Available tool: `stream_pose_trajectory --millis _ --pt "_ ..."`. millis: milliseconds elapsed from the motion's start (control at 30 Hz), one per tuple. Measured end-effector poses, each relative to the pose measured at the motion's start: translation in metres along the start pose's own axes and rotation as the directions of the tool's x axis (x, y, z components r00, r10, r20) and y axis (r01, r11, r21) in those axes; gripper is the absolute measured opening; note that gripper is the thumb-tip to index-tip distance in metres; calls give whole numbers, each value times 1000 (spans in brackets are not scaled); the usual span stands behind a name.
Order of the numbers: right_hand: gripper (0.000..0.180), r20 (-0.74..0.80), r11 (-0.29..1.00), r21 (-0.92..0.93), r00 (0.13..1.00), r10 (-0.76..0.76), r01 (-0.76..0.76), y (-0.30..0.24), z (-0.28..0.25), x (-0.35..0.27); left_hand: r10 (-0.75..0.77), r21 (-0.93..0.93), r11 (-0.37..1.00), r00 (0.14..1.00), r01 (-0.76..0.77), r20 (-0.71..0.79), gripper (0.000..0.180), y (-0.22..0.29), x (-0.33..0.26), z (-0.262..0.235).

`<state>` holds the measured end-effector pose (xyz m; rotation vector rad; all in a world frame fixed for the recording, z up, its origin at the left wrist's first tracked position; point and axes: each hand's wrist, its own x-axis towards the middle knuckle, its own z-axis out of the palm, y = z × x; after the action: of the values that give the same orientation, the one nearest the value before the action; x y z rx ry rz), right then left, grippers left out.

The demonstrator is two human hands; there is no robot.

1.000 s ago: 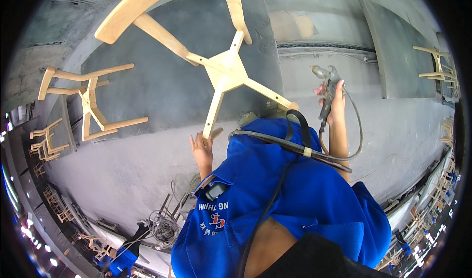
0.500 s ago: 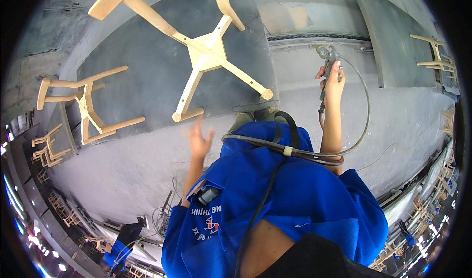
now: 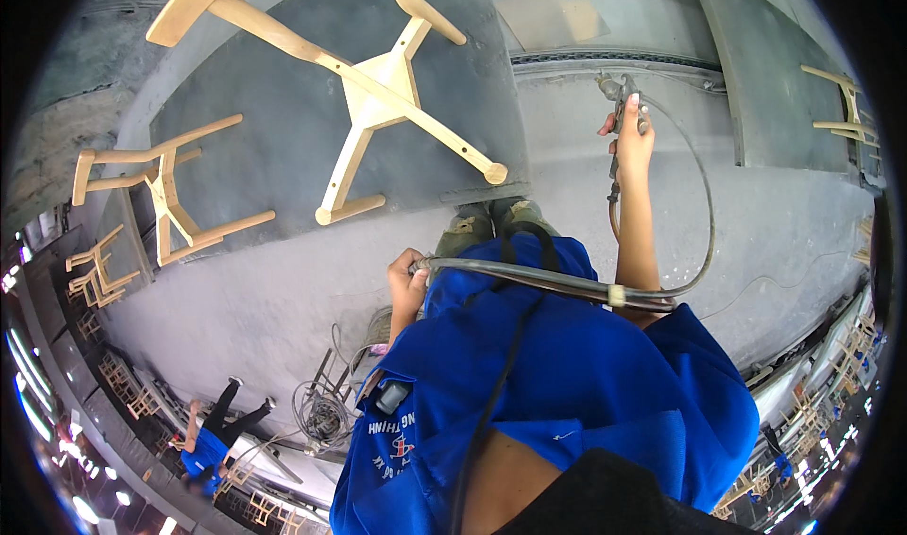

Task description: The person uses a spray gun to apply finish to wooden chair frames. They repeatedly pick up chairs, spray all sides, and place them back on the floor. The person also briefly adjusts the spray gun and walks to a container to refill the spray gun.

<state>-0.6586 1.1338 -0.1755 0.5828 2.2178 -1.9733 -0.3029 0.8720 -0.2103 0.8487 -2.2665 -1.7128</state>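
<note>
My right hand (image 3: 633, 129) is closed round the handle of a spray gun (image 3: 619, 91), held out at arm's length to the right. A hose (image 3: 701, 195) loops from the gun back across my waist, bundled with a darker hose by a pale band. At my left side, my left hand (image 3: 408, 282) is wrapped round this hose bundle (image 3: 510, 272). In front of me, a pale, unpainted wooden chair frame (image 3: 383, 91) rests on a large dark grey panel (image 3: 265, 119), its legs and crossed rails joined at a square block. Neither hand touches it.
Another bare wooden chair frame (image 3: 165, 195) stands to the left, smaller frames (image 3: 97, 275) beyond it. A coiled hose (image 3: 323, 417) lies on the floor behind my left side. A person in blue (image 3: 203, 450) is at lower left. A grey board (image 3: 765, 81) rises at the right.
My left hand, empty and blurred before, has come down and closed on the hose bundle. The right hand with the spray gun has moved slightly forward. The view has shifted a little.
</note>
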Motion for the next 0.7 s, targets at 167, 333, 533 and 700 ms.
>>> stream_pose_trajectory --millis 167,333,533,700 --pt "39 14 990 -38 990 140 -139 4 -16 22 15 6 1000 998 -15 57 61 65 1 6" --pt "33 -7 990 73 992 125 -124 11 -26 29 43 53 997 996 -47 80 67 86 1 16" --pt "30 50 975 187 993 110 -118 19 -38 29 12 72 997 996 -19 89 63 93 9 16" --pt "32 127 973 191 986 105 -128 23 -41 25 5 108 994 990 -21 142 58 102 8 29"
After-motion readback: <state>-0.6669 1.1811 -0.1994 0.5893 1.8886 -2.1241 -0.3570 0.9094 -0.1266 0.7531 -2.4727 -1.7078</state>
